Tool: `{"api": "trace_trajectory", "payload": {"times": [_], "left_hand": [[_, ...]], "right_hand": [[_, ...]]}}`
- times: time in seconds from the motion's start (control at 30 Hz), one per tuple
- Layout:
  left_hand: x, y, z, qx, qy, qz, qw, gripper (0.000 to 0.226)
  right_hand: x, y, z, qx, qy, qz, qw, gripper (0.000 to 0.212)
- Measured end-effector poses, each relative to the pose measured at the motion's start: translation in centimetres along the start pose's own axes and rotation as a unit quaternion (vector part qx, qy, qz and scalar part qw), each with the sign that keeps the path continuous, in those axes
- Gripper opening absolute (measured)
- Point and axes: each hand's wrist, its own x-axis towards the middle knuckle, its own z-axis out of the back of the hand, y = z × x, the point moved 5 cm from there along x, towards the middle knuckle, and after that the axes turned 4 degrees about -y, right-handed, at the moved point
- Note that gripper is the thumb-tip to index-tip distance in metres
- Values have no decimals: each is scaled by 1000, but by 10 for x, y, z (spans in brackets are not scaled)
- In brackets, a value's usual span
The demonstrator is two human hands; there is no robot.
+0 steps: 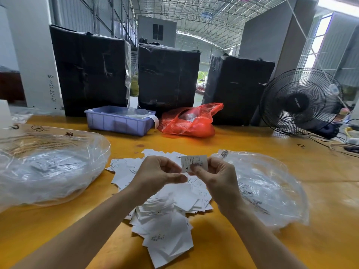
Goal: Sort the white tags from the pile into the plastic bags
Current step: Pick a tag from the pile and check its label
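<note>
- White printed tag [194, 163], marked "XS", is held up above the pile of white tags [165, 206]; the right hand [215, 177] pinches its lower edge between thumb and fingers.
- Left hand [157, 175] sits just beside the tag with its fingers curled — whether its fingertips touch the tag's left edge cannot be determined.
- Both hands are close together over the middle of the pile.
- Pile lies loose on the yellow table [291, 249], between two clear plastic bags.
- Left plastic bag [48, 167] is bulky and shows tags inside; right plastic bag [272, 191] lies flatter, its contents unclear.
- Behind the pile: a lavender plastic tray [116, 123], a red plastic bag [190, 123], three black-wrapped bales [167, 78] standing upright, and a black fan [299, 101] at the far right.
</note>
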Motion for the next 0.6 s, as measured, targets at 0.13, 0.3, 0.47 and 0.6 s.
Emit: {"api": "trace_trajectory", "payload": {"times": [0.13, 0.3, 0.47, 0.6], "left_hand": [[-1, -1, 0, -3, 3, 5, 1000, 35], [0, 0, 0, 0, 11, 2, 1000, 22], [1, -2, 1, -15, 15, -5, 1000, 18], [2, -2, 4, -16, 4, -8, 1000, 18]], "right_hand": [[0, 0, 2, -19, -5, 15, 1000, 15], [0, 0, -1, -45, 9, 34, 998, 16], [-1, -2, -5, -67, 61, 18, 996, 20], [-2, -5, -7, -82, 110, -16, 990, 9]]}}
